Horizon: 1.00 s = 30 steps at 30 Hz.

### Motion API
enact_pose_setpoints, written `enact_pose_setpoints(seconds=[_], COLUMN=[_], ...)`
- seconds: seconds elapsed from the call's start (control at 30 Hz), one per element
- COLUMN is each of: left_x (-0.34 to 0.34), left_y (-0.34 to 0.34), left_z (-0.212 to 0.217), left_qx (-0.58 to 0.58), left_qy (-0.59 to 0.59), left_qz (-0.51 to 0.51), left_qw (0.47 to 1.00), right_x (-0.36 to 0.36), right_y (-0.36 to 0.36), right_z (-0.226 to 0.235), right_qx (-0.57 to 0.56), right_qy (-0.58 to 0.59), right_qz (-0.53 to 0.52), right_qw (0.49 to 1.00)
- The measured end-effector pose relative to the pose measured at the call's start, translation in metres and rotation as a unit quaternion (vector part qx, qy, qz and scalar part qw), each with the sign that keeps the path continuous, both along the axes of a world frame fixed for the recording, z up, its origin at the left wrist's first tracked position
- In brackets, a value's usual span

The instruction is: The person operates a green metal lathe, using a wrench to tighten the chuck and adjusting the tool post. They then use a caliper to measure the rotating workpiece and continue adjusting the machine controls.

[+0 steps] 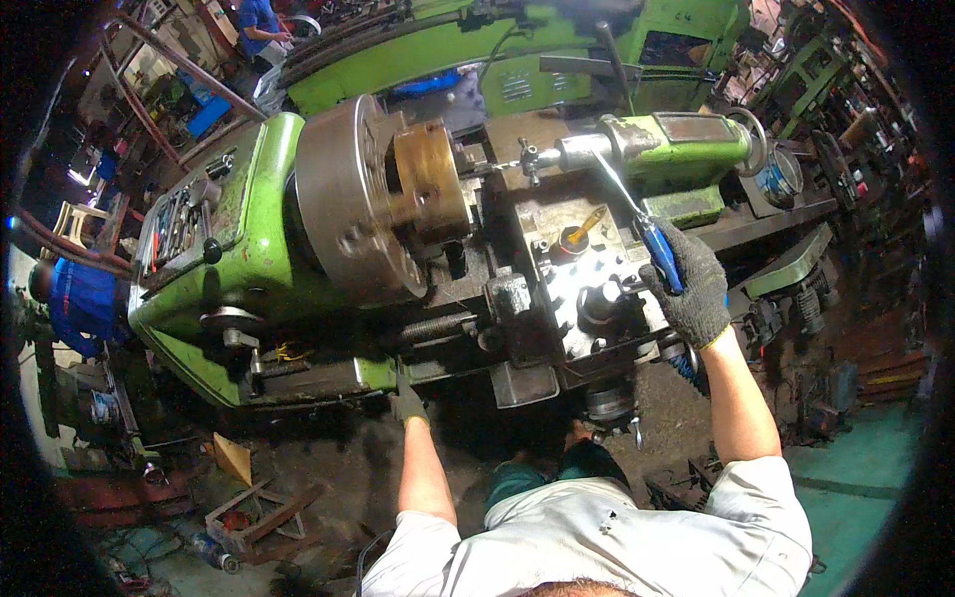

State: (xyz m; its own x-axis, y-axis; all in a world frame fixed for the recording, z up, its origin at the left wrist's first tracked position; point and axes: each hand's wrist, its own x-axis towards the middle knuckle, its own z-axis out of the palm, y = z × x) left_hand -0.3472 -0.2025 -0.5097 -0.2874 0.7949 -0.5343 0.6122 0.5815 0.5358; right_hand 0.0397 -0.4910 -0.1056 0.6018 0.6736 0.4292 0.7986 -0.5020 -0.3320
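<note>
My right hand (691, 289), in a dark knitted glove, is closed around the blue handle of a tool (659, 255) with a long thin metal shaft. The shaft slants up and left, its tip by the tailstock quill (580, 152) of a green lathe. My left hand (407, 401), gloved too, is at the lathe's front edge, below the lead screw; its fingers are too dark to make out. Left of centre, the large chuck (343, 199) has a brownish round workpiece (431, 179) in front of it. A drill chuck (530, 162) on the quill faces the workpiece.
A yellow-handled brush (589, 225) stands in a dark pot on the carriage (557, 214). Small tools lie on the green headstock (254, 214). Behind stands another green machine (547, 85), with a person in blue (261, 25) at the far left. A wooden frame (264, 517) lies on the floor.
</note>
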Motion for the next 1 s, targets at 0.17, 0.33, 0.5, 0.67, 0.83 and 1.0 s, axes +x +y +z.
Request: enact_pose_setpoints(seconds=[0.17,0.33,0.5,0.67,0.83,1.0], left_x=[0.001,0.011,-0.021,-0.001,0.031,0.063], left_y=[-0.003,-0.049,-0.091,-0.09,-0.088,-0.085], left_z=[-0.02,0.004,-0.048,-0.037,0.003,0.049], left_qx=[0.04,0.128,-0.004,0.019,0.155,0.19], left_qy=[0.004,0.245,0.246,0.271,0.28,0.082], left_qz=[-0.022,-0.406,-0.491,-0.477,-0.377,-0.259], left_qw=[0.999,0.871,0.836,0.836,0.869,0.944], right_x=[-0.005,0.002,0.001,0.009,0.052,0.108], right_y=[0.0,-0.006,-0.014,-0.033,-0.046,0.001], right_z=[0.005,-0.006,-0.005,0.008,0.004,0.001], right_qx=[-0.038,-0.037,-0.023,-0.027,0.253,0.049], right_qy=[0.01,-0.038,-0.045,0.082,0.372,0.38], right_qz=[0.001,0.023,0.061,0.141,0.138,0.027], right_qw=[0.999,0.998,0.997,0.986,0.883,0.923])
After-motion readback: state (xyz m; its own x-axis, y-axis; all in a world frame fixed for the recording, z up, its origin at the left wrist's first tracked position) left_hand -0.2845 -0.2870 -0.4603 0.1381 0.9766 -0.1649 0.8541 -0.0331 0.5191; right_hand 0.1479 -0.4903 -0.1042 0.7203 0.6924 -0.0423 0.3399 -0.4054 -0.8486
